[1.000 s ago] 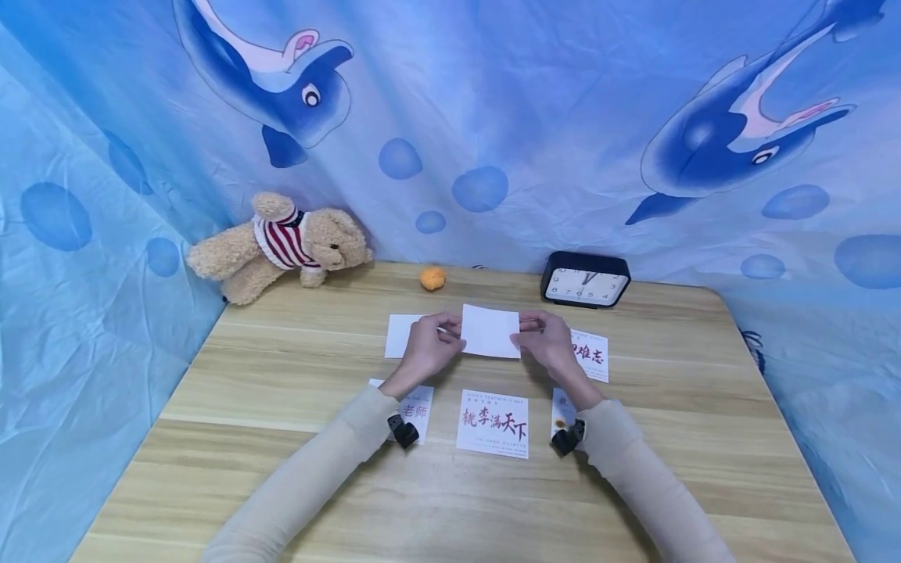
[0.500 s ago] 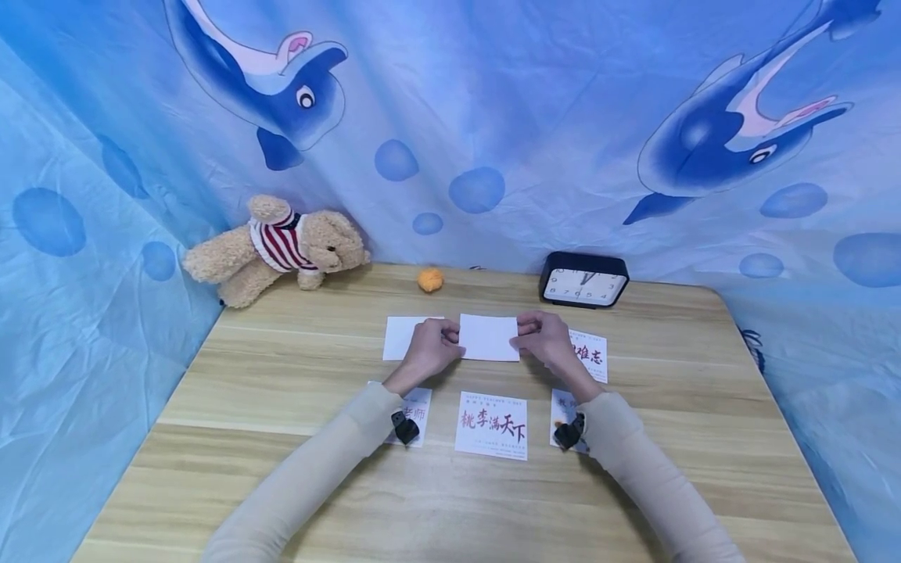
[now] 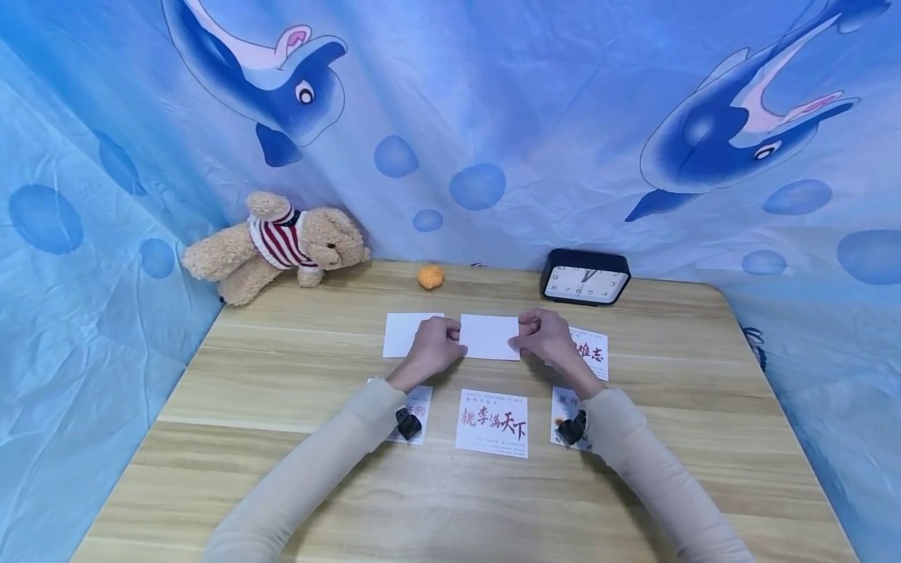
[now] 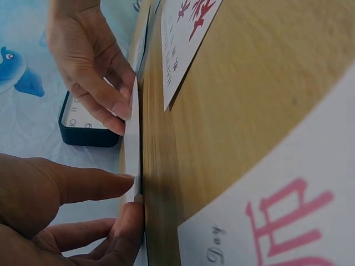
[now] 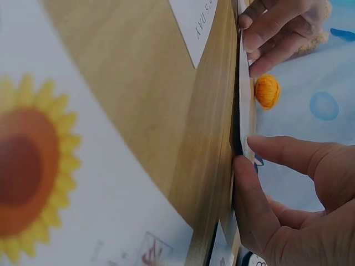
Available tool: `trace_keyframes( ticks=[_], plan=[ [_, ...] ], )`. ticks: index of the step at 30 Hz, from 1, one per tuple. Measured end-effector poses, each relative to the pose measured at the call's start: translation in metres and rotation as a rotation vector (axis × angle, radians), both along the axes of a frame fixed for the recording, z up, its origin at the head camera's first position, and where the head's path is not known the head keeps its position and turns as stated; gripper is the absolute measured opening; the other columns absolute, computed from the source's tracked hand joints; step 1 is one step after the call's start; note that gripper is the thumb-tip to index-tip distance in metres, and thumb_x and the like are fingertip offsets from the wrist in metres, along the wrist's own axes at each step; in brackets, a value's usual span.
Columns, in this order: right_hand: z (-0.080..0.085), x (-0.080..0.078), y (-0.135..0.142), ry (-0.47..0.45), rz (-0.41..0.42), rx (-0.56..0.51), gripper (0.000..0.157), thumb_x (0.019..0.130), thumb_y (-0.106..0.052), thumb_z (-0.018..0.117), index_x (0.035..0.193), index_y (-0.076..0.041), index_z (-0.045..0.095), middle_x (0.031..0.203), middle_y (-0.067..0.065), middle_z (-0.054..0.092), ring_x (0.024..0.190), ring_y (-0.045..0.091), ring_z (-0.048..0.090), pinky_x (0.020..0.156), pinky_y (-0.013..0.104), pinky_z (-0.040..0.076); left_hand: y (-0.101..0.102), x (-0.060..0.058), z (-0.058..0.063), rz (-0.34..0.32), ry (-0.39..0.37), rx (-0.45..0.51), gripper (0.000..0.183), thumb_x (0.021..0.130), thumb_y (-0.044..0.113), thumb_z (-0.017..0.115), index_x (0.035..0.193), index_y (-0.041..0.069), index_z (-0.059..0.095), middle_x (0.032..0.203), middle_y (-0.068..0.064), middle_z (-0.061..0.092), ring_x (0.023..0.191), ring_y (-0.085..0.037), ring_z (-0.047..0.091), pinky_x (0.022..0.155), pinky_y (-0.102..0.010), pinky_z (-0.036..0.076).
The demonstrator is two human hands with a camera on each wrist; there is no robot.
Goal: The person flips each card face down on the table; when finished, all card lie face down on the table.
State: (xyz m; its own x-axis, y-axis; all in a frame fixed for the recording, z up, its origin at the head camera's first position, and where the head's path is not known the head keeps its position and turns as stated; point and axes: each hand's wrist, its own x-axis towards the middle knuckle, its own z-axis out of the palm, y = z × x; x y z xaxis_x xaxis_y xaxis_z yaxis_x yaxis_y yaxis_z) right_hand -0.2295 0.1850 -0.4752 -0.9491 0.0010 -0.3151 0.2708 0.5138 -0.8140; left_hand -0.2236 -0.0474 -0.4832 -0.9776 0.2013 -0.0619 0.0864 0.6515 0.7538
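A blank white card (image 3: 489, 338) lies level at the middle of the back row, very close to the table; whether it touches the wood is hard to tell. My left hand (image 3: 434, 346) pinches its left edge, thumb above and fingertips beneath, as the left wrist view shows at the card's edge (image 4: 132, 144). On the opposite edge, my right hand (image 3: 545, 338) pinches the card likewise, seen close in the right wrist view with thumb and fingers (image 5: 252, 191). Another blank card (image 3: 401, 332) is partly hidden behind my left hand. A red-lettered card (image 3: 593, 356) lies partly under my right hand.
In the front row lie a card with red calligraphy (image 3: 491, 424), a lettered card (image 3: 415, 407) under my left wrist and a sunflower card (image 3: 563, 403) under my right. Behind stand a black clock (image 3: 586, 277), an orange yarn ball (image 3: 431, 276) and a teddy bear (image 3: 281, 246).
The held card has come down from a raised, slightly bent pose to lie flat near the tabletop. Both hands have lowered a little with it, keeping their pinch on its edges.
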Motion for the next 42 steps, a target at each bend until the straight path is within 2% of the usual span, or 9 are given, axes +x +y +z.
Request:
trace_keyframes(
  ticks=[8,13,16,19,21,26,33,38,42],
  plan=[
    [0.004,0.003,0.009,-0.03,-0.019,-0.028,0.048,0.096,-0.014,0.074,0.139,0.0,0.058,0.106,0.012,0.066,0.089,0.022,0.076,0.081,0.032,0.066,0.006,0.001,0.002,-0.02,0.022,-0.028,0.039,0.083,0.001,0.078,0.066,0.009,0.044,0.064,0.001,0.04,0.062,-0.014,0.038,0.061,-0.026,0.031],
    [0.015,0.011,0.019,0.0,-0.03,-0.067,0.045,0.1,-0.019,0.067,0.14,0.001,0.058,0.11,0.017,0.067,0.098,0.031,0.075,0.086,0.037,0.066,0.008,0.003,0.005,-0.026,0.035,-0.037,0.026,0.085,0.004,0.079,0.071,0.005,0.056,0.07,-0.004,0.05,0.068,-0.016,0.047,0.064,-0.028,0.038],
    [0.022,0.017,0.028,0.032,-0.039,-0.058,0.046,0.1,-0.021,0.066,0.14,0.001,0.058,0.114,0.02,0.069,0.097,0.033,0.075,0.086,0.04,0.066,0.011,0.005,0.008,-0.043,0.048,-0.016,0.013,0.087,0.007,0.08,0.092,-0.002,0.071,0.084,-0.011,0.065,0.076,-0.018,0.059,0.072,-0.03,0.052],
    [0.026,0.022,0.038,0.071,-0.044,-0.011,0.047,0.099,-0.024,0.067,0.139,0.001,0.06,0.114,0.023,0.071,0.09,0.032,0.077,0.083,0.039,0.066,0.017,0.006,0.011,-0.07,0.058,0.009,0.035,0.089,0.011,0.079,0.12,-0.005,0.072,0.104,-0.017,0.074,0.086,-0.021,0.071,0.082,-0.035,0.062],
    [0.028,0.025,0.046,0.086,-0.052,0.025,0.047,0.099,-0.025,0.067,0.138,0.0,0.061,0.115,0.023,0.071,0.087,0.029,0.077,0.08,0.036,0.066,0.022,0.007,0.012,-0.087,0.057,0.024,0.044,0.092,0.014,0.078,0.131,-0.005,0.068,0.113,-0.018,0.075,0.092,-0.024,0.075,0.086,-0.037,0.064],
    [0.03,0.032,0.063,0.112,-0.059,0.082,0.046,0.1,-0.025,0.065,0.141,-0.003,0.06,0.121,0.023,0.07,0.09,0.03,0.076,0.076,0.029,0.061,0.037,0.007,0.017,-0.135,0.036,0.056,0.043,0.096,0.02,0.074,0.132,-0.003,0.067,0.12,-0.018,0.075,0.1,-0.027,0.076,0.088,-0.038,0.063],
    [0.023,0.047,0.086,0.112,-0.062,0.075,0.049,0.104,-0.022,0.061,0.147,-0.001,0.052,0.134,0.025,0.063,0.109,0.037,0.071,0.093,0.042,0.063,0.064,0.011,0.019,-0.206,-0.028,0.067,0.044,0.098,0.023,0.071,0.136,0.001,0.066,0.122,-0.015,0.075,0.107,-0.025,0.073,0.093,-0.035,0.061],
    [0.015,0.056,0.1,0.077,-0.087,0.117,0.05,0.105,-0.023,0.059,0.15,-0.002,0.049,0.137,0.024,0.06,0.117,0.037,0.066,0.095,0.041,0.062,0.083,0.013,0.017,-0.25,-0.059,0.089,0.047,0.097,0.022,0.072,0.138,0.001,0.064,0.125,-0.015,0.074,0.109,-0.024,0.073,0.095,-0.032,0.061],
    [0.01,0.063,0.111,0.058,-0.117,0.151,0.055,0.105,-0.026,0.059,0.153,-0.003,0.046,0.146,0.026,0.054,0.13,0.042,0.059,0.101,0.048,0.059,0.1,0.017,0.012,-0.262,-0.1,0.078,0.05,0.097,0.024,0.073,0.14,0.002,0.062,0.129,-0.016,0.073,0.116,-0.024,0.072,0.1,-0.032,0.06]
  ],
)
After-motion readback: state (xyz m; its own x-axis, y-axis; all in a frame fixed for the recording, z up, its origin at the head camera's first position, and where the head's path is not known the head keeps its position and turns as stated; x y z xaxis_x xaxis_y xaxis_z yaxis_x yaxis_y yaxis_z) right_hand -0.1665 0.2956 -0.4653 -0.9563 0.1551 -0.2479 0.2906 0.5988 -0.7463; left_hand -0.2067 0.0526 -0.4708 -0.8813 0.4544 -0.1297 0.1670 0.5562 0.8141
